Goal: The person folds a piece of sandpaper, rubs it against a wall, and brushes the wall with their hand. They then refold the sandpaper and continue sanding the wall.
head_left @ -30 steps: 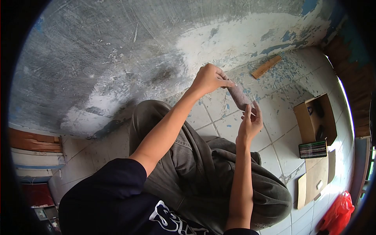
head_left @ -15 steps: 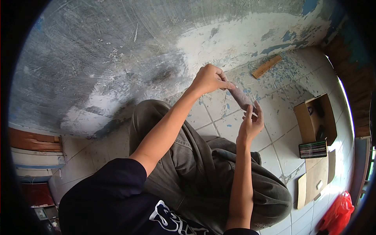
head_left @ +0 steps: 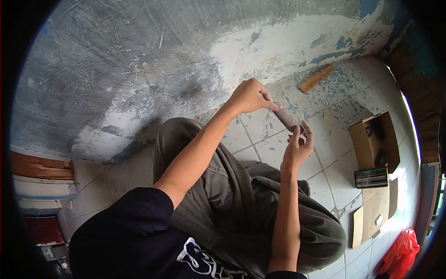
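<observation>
A dusty greyish-brown strip, perhaps sandpaper (head_left: 286, 118), is stretched at a slant between my two hands above the tiled floor. My left hand (head_left: 252, 96) pinches its upper end between thumb and fingers, close to the scraped wall (head_left: 186, 56). At the lower end, my right hand (head_left: 298, 148) grips the strip with thumb and fingertips, palm turned up. Grey and white patches with flecks of blue paint cover the wall.
Paint flakes lie around a wooden piece (head_left: 317, 79) on the tiles (head_left: 327, 146) by the wall. On the right stand an open cardboard box (head_left: 392, 146), a dark stack of cases (head_left: 371, 178) and a red plastic bag (head_left: 400, 253). My bent legs are below my hands.
My left hand has shifted slightly down and right with the upper end of the strip. My right hand has barely moved.
</observation>
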Demonstrator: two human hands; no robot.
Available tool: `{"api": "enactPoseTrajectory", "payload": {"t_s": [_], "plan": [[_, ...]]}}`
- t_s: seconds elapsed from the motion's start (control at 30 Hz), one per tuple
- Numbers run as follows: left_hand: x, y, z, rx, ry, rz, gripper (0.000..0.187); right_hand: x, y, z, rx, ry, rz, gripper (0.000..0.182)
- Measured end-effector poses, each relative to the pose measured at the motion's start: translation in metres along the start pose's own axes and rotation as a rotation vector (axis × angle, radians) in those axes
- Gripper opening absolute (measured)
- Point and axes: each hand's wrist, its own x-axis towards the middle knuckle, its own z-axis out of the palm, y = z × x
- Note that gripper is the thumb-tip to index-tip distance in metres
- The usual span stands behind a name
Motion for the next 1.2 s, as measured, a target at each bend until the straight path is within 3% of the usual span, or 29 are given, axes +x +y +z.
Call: {"api": "enactPoseTrajectory", "payload": {"t_s": [0.57,0.77,0.83,0.97,1.2], "plan": [[0.003,-0.007,0.012,-0.142,-0.111,0.065,0.019,-0.001,0.002,0.001,0.033,-0.005,0.048,0.021],[0.002,-0.001,0.011,-0.018,-0.137,0.037,0.021,-0.001,0.006,0.004,0.028,-0.070,0.113,0.035],[-0.002,0.003,0.015,0.095,-0.043,0.004,0.023,-0.002,0.010,0.006,-0.198,-0.088,-0.004,0.042],[-0.010,0.009,0.020,0.147,-0.005,0.029,0.018,-0.006,-0.005,0.004,-0.234,-0.149,-0.020,0.045],[-0.014,-0.005,0.046,0.194,-0.045,0.180,0.021,-0.007,0.005,0.008,-0.273,-0.230,-0.087,0.030]]}}
